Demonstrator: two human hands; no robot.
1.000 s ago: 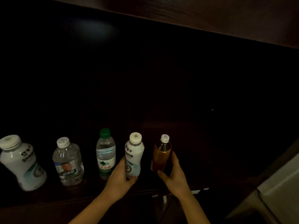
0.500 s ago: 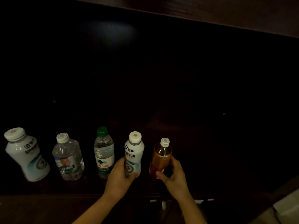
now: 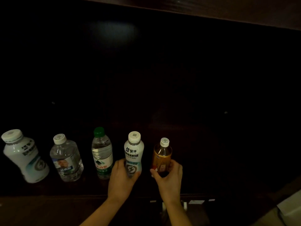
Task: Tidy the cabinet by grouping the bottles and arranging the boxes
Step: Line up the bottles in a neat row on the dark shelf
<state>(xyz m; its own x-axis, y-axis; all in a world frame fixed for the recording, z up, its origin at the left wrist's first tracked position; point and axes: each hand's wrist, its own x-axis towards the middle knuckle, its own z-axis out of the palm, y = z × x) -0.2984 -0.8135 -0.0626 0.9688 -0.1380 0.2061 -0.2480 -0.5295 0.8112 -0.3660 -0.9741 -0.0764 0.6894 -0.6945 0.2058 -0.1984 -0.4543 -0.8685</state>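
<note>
— What is being held at this moment?

— Two bottles are being gripped at once. The white milk-drink bottle (image 3: 133, 154) is being clasped around its lower body by the left hand (image 3: 121, 178), with the fingers closed around its near side. The amber tea bottle (image 3: 162, 157) is being held low down by the right hand (image 3: 169, 180), the thumb being pressed to its left side and the fingers curled around its right.

— Where are they being kept?

— Both are being kept upright on the dark cabinet shelf (image 3: 211, 160), near its front edge, and are being held just beside each other with a narrow gap between them. Whether their bases are being rested on the shelf cannot be told, since the bases are being hidden by the hands.

— And what else is being shown in the row?

— Three more bottles are being left untouched to the left. A green-capped water bottle (image 3: 102, 154) is being seen just left of the left hand, a squat clear water bottle (image 3: 66, 160) further left and apart from it, and a large white bottle (image 3: 24, 155) at the far left. The interior behind the row is being swallowed by darkness, so nothing further back can be made out.
</note>
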